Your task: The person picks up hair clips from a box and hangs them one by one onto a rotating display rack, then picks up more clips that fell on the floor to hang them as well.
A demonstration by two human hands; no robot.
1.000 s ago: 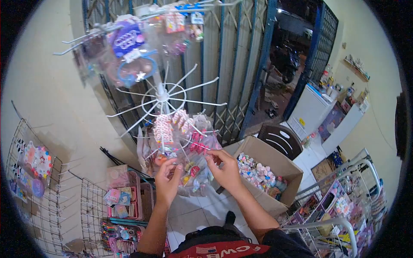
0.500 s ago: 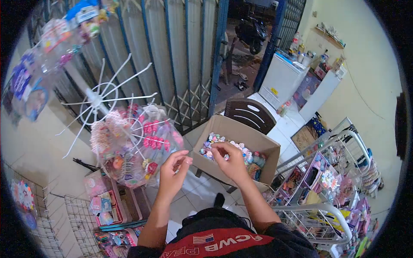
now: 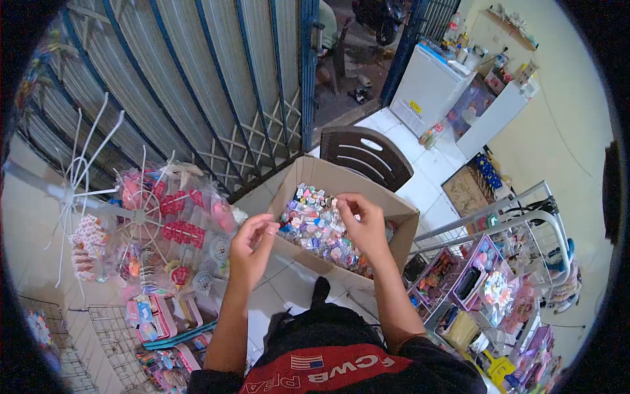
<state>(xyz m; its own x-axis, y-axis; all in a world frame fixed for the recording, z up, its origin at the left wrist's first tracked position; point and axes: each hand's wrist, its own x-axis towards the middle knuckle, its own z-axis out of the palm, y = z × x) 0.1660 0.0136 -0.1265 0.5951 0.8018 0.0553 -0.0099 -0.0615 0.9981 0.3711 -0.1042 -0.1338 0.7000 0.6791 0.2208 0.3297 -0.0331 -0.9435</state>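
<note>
My left hand is raised just left of an open cardboard box, its fingers curved and apart with nothing visible in them. Over the right part of the box is my right hand, its thumb and fingertips bent close together; whatever may be between them is too small to make out. Many small colourful packaged trinkets fill the bottom of the box.
A brown plastic chair stands behind the box. To the left is a white spinning rack hung with packaged accessories. On the right stands a wire rack with baskets of goods. Behind are a folding gate and a white fridge.
The view has shifted, bringing the box's contents more into sight and moving the spinning rack further left. Both hands stay raised near the box, my right hand slightly further right over it.
</note>
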